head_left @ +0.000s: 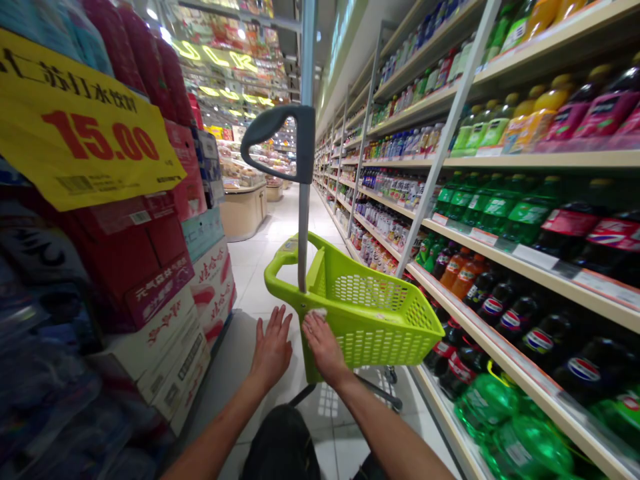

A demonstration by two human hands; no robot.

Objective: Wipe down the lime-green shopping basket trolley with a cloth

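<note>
My right hand [323, 343] presses a small crumpled white tissue [318, 313] against the lime-green shopping basket [370, 333], just below its rim. Only the top of the tissue shows past the fingertips. To the left, my left hand [271, 347] is held with its fingers stretched out, close to the basket's end wall and with nothing in it. Whether it touches the plastic I cannot tell. The basket is part of a wheeled trolley. A grey metal pole [303, 233] rises from its near end to a dark grey loop handle [280, 143].
Shelves of soda bottles [530, 200] line the right side. Stacked drink cartons [160, 353] stand at the left under a yellow price sign [95, 133] reading 15.00. Ahead runs a tiled aisle [280, 220] with a display counter [245, 210]. My knee [281, 443] is at the bottom.
</note>
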